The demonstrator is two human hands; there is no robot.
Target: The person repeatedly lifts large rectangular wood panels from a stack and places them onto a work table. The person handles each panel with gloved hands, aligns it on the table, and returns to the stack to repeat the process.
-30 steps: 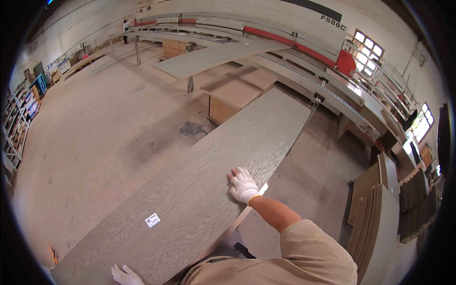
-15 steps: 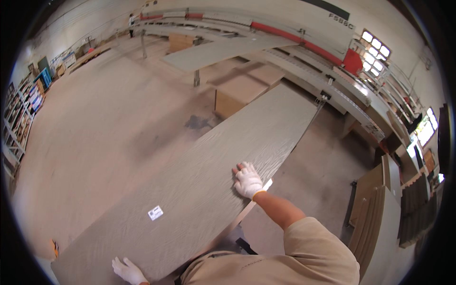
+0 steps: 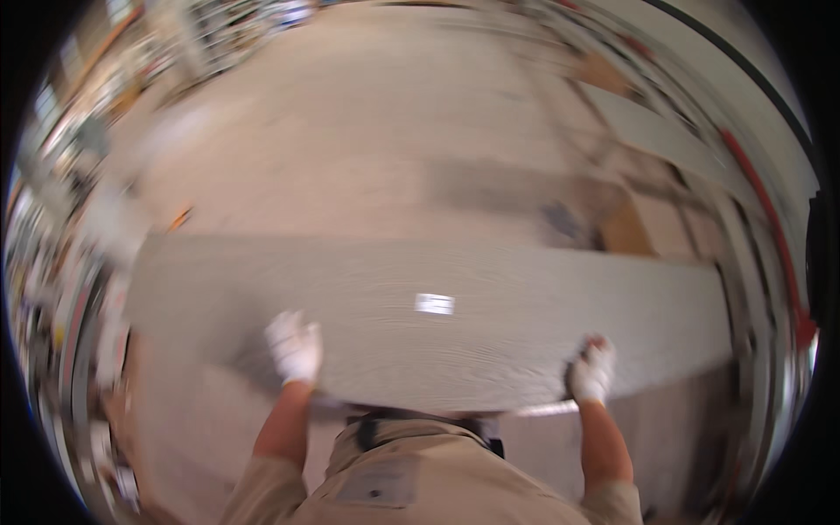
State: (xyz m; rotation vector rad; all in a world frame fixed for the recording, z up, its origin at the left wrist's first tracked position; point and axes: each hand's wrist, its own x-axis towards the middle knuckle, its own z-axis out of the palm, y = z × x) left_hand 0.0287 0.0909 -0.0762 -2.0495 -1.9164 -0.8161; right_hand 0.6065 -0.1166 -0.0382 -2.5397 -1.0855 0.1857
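A long grey-brown board [image 3: 516, 341] with a wavy grain lies across in front of me, close to my waist. A small white label [image 3: 435, 304] is stuck near its middle. My left hand [image 3: 295, 348], in a white glove, is over the board's near left part with its fingers spread and thumb apart. Near the right part of the front edge, my gloved right hand [image 3: 593, 372] rests on the surface, fingers forward and a little bent, gripping nothing that I can see. Motion blurs both hands somewhat.
Along the right side runs a large machine with a red strip [image 3: 770, 219]. Another pale panel [image 3: 656, 131] lies on its supports, near a brown box-like block [image 3: 626, 226]. A small orange object [image 3: 180, 219] is beyond the board's far left corner. Blurred racks stand at left.
My view has swung left, so the board now lies crosswise and the machine is at the right. My left hand shows fully over the board; my right stays near its front edge.
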